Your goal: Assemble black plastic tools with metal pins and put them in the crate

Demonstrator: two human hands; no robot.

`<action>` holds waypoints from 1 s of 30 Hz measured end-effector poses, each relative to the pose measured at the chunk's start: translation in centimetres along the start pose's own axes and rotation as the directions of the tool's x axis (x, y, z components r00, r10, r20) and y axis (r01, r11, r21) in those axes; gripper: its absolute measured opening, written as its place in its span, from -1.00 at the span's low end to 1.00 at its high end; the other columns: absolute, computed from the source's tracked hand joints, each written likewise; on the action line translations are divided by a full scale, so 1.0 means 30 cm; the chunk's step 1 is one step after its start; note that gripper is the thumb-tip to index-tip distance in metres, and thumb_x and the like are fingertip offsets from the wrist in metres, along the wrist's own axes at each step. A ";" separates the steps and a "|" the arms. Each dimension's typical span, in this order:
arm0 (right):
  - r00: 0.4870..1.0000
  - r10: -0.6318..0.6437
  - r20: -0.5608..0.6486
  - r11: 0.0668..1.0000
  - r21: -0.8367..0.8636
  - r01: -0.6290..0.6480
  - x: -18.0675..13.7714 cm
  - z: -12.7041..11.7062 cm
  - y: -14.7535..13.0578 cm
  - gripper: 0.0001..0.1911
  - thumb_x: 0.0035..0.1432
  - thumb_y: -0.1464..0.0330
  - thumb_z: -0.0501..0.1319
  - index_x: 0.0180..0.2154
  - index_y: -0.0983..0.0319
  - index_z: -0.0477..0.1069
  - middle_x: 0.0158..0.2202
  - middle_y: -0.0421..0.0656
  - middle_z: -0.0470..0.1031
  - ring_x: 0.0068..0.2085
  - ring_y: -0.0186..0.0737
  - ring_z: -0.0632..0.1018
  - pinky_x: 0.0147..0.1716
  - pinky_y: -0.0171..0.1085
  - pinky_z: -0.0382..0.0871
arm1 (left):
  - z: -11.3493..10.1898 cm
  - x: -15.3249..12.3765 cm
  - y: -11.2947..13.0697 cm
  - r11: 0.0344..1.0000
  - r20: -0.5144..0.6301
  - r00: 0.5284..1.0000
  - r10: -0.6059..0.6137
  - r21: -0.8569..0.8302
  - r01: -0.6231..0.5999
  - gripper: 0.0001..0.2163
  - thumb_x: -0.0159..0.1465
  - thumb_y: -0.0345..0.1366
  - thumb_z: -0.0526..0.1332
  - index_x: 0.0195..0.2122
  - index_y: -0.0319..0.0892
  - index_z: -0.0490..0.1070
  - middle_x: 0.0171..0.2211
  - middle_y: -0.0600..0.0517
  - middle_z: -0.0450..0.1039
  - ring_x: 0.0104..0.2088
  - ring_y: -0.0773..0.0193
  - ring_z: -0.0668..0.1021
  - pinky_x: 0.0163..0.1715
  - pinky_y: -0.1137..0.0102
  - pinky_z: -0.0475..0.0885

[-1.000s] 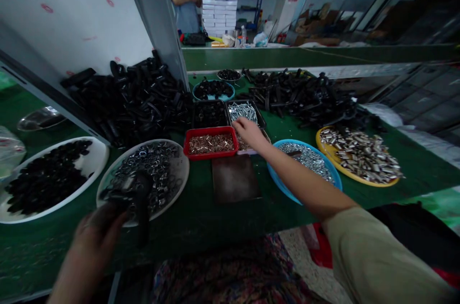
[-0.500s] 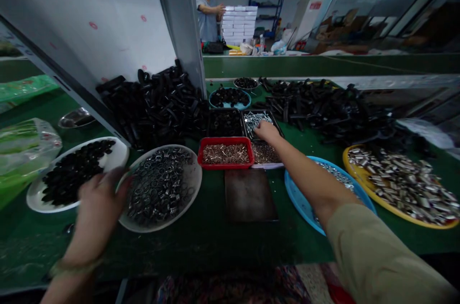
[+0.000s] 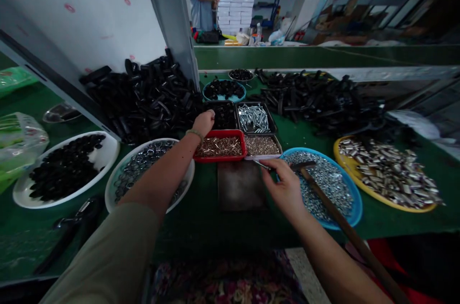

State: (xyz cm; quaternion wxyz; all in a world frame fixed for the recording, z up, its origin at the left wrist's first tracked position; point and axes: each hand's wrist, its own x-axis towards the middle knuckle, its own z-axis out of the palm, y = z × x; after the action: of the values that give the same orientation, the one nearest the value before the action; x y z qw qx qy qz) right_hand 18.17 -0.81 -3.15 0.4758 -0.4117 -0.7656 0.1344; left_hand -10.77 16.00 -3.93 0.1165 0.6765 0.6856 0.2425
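Note:
My left hand (image 3: 204, 122) is closed at the left edge of a black tray of small black parts (image 3: 225, 115); whatever its fingers hold is hidden. In front of my body, my right hand (image 3: 283, 184) pinches a silvery bolt (image 3: 261, 165) between thumb and fingers, over the right edge of a dark square metal plate (image 3: 239, 191). Silvery bolts (image 3: 254, 118) fill another tray beside the black one. Nearer stand a red tray (image 3: 220, 157) of copper-coloured rivets and a pale tray (image 3: 264, 155) of small brownish pieces.
A hammer (image 3: 334, 208) lies across the blue round tray (image 3: 356, 203) at right. A yellow tray (image 3: 391, 204) holds metal sleeves. White trays with rings (image 3: 143, 160) and black pieces (image 3: 61, 170) stand left. Black parts (image 3: 154, 98) are heaped behind; a person (image 3: 201, 5) stands beyond.
My right hand has left the bolt tray and come back toward me with a bolt. My left hand has moved right and forward to the black tray. The hammer now shows.

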 end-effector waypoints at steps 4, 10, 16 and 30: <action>0.998 0.023 -0.063 0.999 0.038 -0.021 0.017 0.056 -0.035 -0.89 0.17 0.41 0.19 -0.22 0.16 0.42 -0.32 -0.17 0.55 -0.29 -0.22 0.57 -0.28 -0.25 0.46 | -0.015 -0.126 0.069 0.993 -0.074 0.997 -0.021 -0.119 0.012 -0.73 0.18 -0.52 0.06 -0.16 -0.24 0.46 -0.24 -0.06 0.47 -0.19 0.22 0.50 -0.01 0.31 0.35; 0.994 -0.075 -0.075 0.997 0.010 0.076 -0.009 0.110 -0.080 -0.93 0.16 0.40 0.20 -0.27 0.17 0.42 -0.36 -0.16 0.55 -0.34 -0.23 0.57 -0.29 -0.24 0.48 | 0.038 -0.528 0.270 0.277 0.241 0.970 -0.013 -0.932 0.235 -0.82 0.13 -0.34 0.27 -0.23 -0.22 0.48 -0.30 0.03 0.50 -0.28 0.31 0.52 -0.15 0.36 0.44; 0.994 -0.107 -0.035 0.994 -0.041 0.105 -0.061 0.115 -0.084 -0.96 0.15 0.42 0.20 -0.30 0.18 0.39 -0.40 -0.17 0.53 -0.37 -0.23 0.56 -0.35 -0.26 0.47 | 0.041 -0.723 0.320 -0.085 0.324 0.940 -0.112 -0.945 0.315 -0.77 0.04 -0.35 0.38 -0.24 -0.21 0.55 -0.23 0.01 0.54 -0.21 0.29 0.53 -0.08 0.35 0.41; 0.911 0.224 0.347 0.798 0.472 -0.376 -0.148 0.129 -0.078 -0.73 0.20 0.21 0.21 -0.11 0.18 0.36 -0.29 -0.14 0.47 -0.32 -0.23 0.52 -0.32 -0.21 0.47 | -0.006 -0.859 0.297 -0.110 0.437 0.899 -0.021 -0.895 0.432 -0.77 0.10 -0.33 0.35 -0.20 -0.19 0.48 -0.30 0.03 0.54 -0.35 0.34 0.58 -0.19 0.36 0.49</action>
State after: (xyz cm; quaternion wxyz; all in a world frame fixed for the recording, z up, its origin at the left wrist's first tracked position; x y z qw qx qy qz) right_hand 14.68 -4.91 -6.48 0.4321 -0.3591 -0.6810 0.4696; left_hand -1.61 -9.68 -3.74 0.7053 0.2718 0.3726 0.5384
